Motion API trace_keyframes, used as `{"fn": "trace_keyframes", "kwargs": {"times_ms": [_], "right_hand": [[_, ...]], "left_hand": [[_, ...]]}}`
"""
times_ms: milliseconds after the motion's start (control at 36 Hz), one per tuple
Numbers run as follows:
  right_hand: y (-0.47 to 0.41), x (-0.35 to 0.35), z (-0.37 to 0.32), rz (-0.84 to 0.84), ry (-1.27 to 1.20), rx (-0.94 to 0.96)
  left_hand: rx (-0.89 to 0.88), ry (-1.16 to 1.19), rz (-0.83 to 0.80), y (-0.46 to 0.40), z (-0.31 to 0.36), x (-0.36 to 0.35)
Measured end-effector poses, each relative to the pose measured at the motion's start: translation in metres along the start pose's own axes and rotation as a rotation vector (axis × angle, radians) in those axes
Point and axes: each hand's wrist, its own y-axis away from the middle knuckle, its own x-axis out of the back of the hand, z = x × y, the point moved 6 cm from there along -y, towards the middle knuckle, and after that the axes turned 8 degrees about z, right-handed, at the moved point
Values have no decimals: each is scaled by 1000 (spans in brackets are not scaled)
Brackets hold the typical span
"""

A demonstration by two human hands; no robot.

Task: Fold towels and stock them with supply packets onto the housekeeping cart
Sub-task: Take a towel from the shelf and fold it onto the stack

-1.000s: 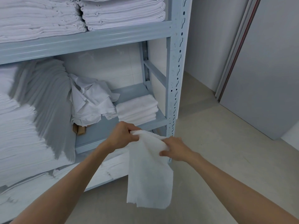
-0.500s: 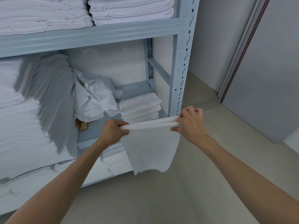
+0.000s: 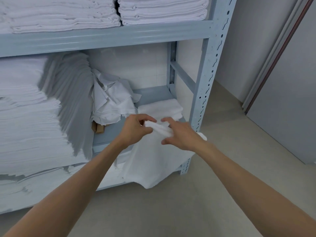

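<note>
A white towel [image 3: 152,161] hangs in front of the grey-blue metal shelf [image 3: 106,36], its top edge bunched between both hands. My left hand [image 3: 135,129] pinches the top edge at the left. My right hand [image 3: 181,134] lies over the folded edge at the right, fingers spread and curled around the cloth. Behind the hands a small stack of folded white towels [image 3: 160,106] sits on the middle shelf board. A crumpled white cloth pile [image 3: 111,100] lies to its left.
Tall stacks of white linen [image 3: 30,117] fill the left of the shelf, with more folded stacks [image 3: 162,11] on the top board. The shelf's upright post [image 3: 206,82] stands right of my hands. A beige floor [image 3: 222,168] and a grey door panel [image 3: 290,100] lie to the right.
My hands have come together after holding the towel's top edge stretched apart. The towel's top is now gathered between them, and the camera has moved closer to the shelf.
</note>
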Motion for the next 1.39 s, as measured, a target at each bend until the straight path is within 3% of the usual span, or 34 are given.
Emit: {"fn": "trace_keyframes", "kwargs": {"times_ms": [222,361,472,667,750,833,889,917,972,1028,1111,1167,1278,1389], "right_hand": [[-21,-24,-59,98,-134,92],[-33,-16,-98,59,-260,208],[-43,-2,-125,-3,-269,296],[-63,46,-149,35,-363,339],[-78,66,-137,143,-395,266],[-90,75,-102,381,-363,123],[-90,67,-59,532,-315,-119],[-86,52,-32,527,-371,-306],[-65,-4,15,324,-610,-694],[-22,-65,37,2,-789,-975],[46,-138,53,-405,-916,-1201],[75,-170,49,-611,-1062,-1228],[87,-184,27,-591,-1347,-1189],[77,-178,16,-499,-1388,-1051]], "left_hand": [[185,342,133,26,-52,55],[344,177,61,59,-105,54],[475,243,102,80,-138,51],[510,400,92,81,-134,35],[487,431,26,72,-119,33],[472,479,-39,63,-101,35],[474,510,-48,58,-92,37],[470,514,-45,55,-89,38],[472,533,-36,49,-83,38],[505,562,-36,45,-82,38],[586,569,-26,43,-92,36],[653,546,1,46,-103,38],[741,502,54,58,-126,47],[782,513,86,68,-140,62]]}}
